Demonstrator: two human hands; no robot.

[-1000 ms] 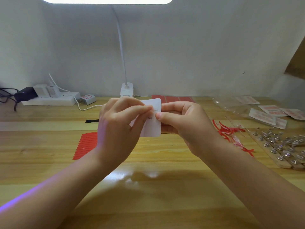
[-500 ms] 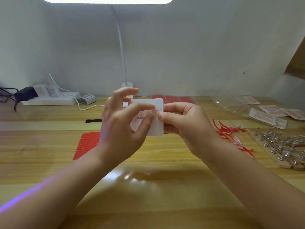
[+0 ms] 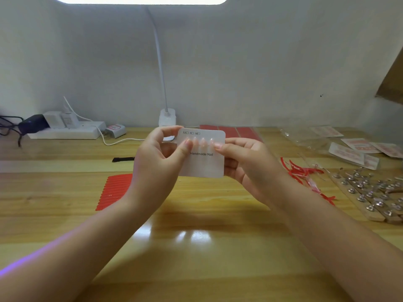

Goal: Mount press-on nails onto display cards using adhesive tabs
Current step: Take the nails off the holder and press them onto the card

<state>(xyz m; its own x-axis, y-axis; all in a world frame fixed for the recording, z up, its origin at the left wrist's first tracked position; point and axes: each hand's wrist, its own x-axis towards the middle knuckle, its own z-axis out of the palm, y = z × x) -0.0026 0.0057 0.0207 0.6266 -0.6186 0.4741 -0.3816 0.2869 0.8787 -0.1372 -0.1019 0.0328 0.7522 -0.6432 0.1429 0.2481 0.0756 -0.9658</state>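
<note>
Shifted since earlier: left hand (image 3: 160,159) fingers off the card face, thumb now pinching the white display card (image 3: 204,162) at its 9 o'clock edge. Right hand (image 3: 246,162) pinches its 3 o'clock edge. Card held above table (image 3: 196,247), centre; pale nails (image 3: 202,141) in a row across it. Red tab sheet (image 3: 113,190) at 9 o'clock.

A wooden table (image 3: 65,214) carries a red strip sheet (image 3: 113,189) at left, a power strip (image 3: 65,132) and lamp base (image 3: 167,117) by the wall, red sheets (image 3: 231,131) behind, red scraps (image 3: 305,173), packets (image 3: 357,147) and a board of studs (image 3: 375,192) at right.
</note>
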